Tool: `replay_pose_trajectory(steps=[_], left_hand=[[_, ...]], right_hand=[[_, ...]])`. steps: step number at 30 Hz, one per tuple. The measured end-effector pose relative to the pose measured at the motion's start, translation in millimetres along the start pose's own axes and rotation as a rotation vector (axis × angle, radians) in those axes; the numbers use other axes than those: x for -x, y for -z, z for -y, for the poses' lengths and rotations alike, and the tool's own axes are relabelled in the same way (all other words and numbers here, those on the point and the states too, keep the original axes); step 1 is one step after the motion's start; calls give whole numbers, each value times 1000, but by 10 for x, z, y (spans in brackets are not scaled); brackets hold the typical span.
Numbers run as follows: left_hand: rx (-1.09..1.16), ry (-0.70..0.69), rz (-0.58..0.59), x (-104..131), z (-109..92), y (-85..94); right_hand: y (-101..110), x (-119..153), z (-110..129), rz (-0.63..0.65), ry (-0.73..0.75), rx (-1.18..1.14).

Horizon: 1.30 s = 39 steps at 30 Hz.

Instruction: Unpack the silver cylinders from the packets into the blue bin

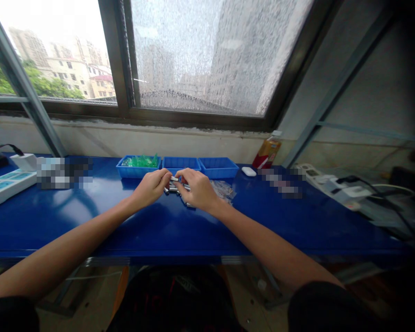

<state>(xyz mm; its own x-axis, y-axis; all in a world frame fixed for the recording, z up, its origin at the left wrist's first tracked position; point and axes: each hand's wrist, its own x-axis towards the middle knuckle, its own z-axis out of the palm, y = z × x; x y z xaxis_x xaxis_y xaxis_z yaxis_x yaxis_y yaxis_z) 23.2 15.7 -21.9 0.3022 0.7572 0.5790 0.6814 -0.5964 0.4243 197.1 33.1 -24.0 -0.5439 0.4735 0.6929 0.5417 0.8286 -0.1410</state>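
Close together over the middle of the blue table, my left hand (153,185) and my right hand (198,188) both grip a small silver cylinder (174,179), one at each end. Its exact kind is too small to make out. Fingers of both hands are closed in a pinch. Below them lie several similar silver cylinders (190,205), partly hidden by my right hand. A heap of small clear plastic pieces (224,190) spreads just right of that hand.
Behind my hands stand three blue bins: the left bin (138,174) holds green pieces, beside a middle bin (181,161) and a right bin (218,173). A white case (249,171) and a drink bottle (267,151) stand right. A power strip (10,182) lies left.
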Motion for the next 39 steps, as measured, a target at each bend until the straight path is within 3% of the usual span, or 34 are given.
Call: replay_pose_trajectory(steps=[3, 10, 16, 21, 26, 28, 33, 39], left_hand=[[-33, 22, 119, -24, 37, 26], [-345, 55, 333, 7, 232, 39], [-414, 71, 467, 44, 236, 8], [-226, 52, 400, 31, 262, -13], [49, 37, 256, 7, 226, -39], [159, 53, 248, 4, 209, -59], [366, 144, 234, 3, 196, -78], [295, 89, 149, -5, 138, -32]], right_hand=[[18, -40, -86, 31, 43, 109], [-27, -140, -633, -68, -200, 294], [-110, -95, -881, -6, -322, 387], [-93, -66, -741, 5, -280, 333], [-41, -4, -346, 231, 67, 128], [-47, 10, -220, 260, 140, 113], [-81, 7, -156, 244, 120, 93], [-44, -18, -202, 168, 20, 20]])
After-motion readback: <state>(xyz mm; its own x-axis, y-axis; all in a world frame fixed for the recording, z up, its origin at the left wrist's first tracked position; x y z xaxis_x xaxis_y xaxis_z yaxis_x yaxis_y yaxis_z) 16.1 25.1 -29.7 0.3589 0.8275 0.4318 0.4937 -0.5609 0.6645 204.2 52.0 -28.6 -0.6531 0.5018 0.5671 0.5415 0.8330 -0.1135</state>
